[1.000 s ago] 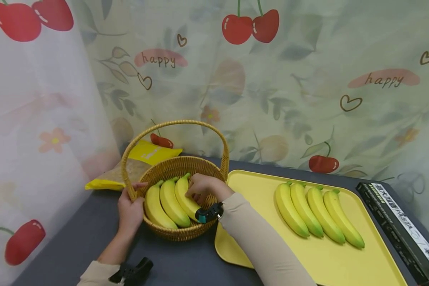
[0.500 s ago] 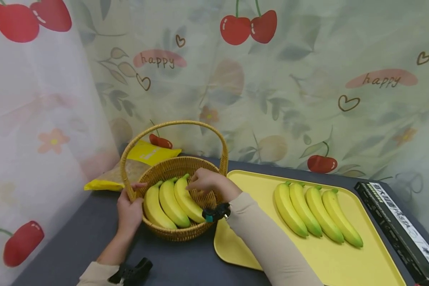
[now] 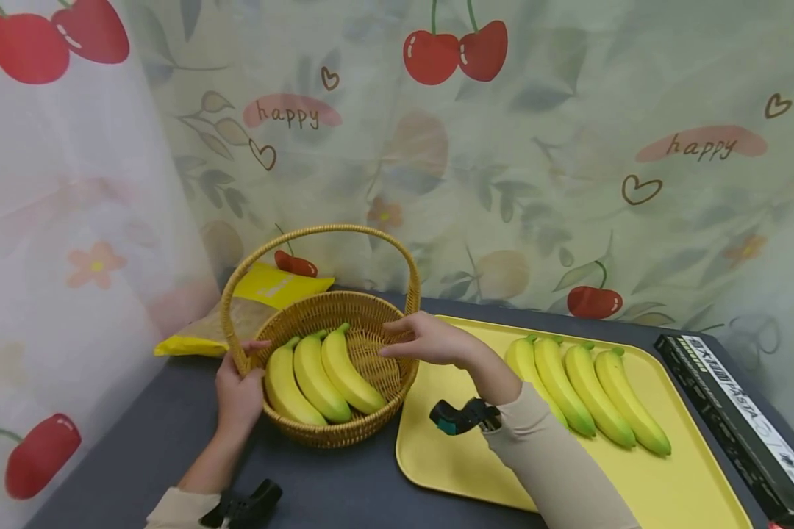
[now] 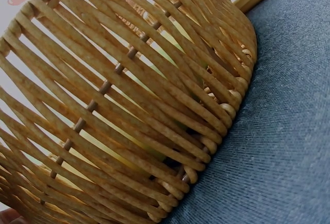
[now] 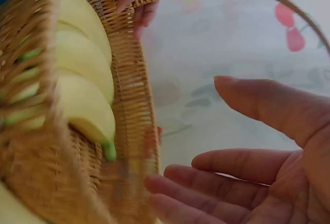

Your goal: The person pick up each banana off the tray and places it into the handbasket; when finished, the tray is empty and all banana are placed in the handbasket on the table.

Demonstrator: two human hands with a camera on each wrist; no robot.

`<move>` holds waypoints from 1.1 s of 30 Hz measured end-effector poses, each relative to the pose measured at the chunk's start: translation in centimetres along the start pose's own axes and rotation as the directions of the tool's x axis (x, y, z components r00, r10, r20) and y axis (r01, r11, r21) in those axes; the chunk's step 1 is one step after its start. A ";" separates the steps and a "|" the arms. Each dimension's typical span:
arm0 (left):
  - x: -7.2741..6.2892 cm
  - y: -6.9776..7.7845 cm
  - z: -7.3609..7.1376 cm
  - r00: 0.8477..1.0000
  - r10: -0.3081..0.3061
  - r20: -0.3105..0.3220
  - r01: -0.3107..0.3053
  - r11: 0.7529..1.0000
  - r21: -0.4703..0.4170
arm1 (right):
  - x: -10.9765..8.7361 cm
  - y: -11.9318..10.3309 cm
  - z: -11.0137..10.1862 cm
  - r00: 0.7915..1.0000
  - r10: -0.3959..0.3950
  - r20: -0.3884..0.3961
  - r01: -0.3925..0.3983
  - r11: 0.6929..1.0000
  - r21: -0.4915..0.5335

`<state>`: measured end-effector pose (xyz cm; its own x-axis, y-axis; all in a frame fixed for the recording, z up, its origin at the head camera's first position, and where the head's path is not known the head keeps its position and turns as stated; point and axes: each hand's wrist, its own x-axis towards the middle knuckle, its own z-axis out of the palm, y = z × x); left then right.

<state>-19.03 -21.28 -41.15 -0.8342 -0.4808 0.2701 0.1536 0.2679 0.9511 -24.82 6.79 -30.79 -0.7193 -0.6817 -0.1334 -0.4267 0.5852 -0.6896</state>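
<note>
Right hand [image 3: 437, 340] is spread, empty, left hand [image 3: 240, 393] grips round tan wicker basket [image 3: 331, 435]; curved yellow bananas [image 3: 598, 395] look light, firm: grip mid-body.

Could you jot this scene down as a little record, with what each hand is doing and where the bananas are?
Left hand: holds the left side of the wicker basket
Right hand: fingers apart at the basket's right side, holding nothing
In basket: three bananas, side by side
On yellow tray: four bananas, in a row
Behind basket, to its left: yellow-topped bag
Right of tray: long black box
</note>
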 end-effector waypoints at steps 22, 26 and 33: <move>-0.2 0.0 0.0 1.000 -0.025 -0.012 0.025 1.000 -0.014 | -8.3 8.6 0.7 0.945 0.060 -0.321 -0.013 0.989 0.147; -0.3 -0.1 0.0 1.000 -0.026 -0.011 0.026 1.000 -0.015 | -9.5 9.9 0.5 0.914 0.084 -0.396 -0.020 0.986 0.163; -0.3 -0.2 0.2 1.000 -0.027 -0.008 0.027 1.000 -0.014 | -11.5 11.8 0.0 0.871 0.145 -0.470 -0.073 0.983 0.168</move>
<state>-18.93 -21.01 -41.50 -0.8336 -0.4948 0.2453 0.1381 0.2433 0.9601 -21.56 21.55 -37.34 -0.9458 -0.3022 0.1185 -0.2748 0.5511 -0.7879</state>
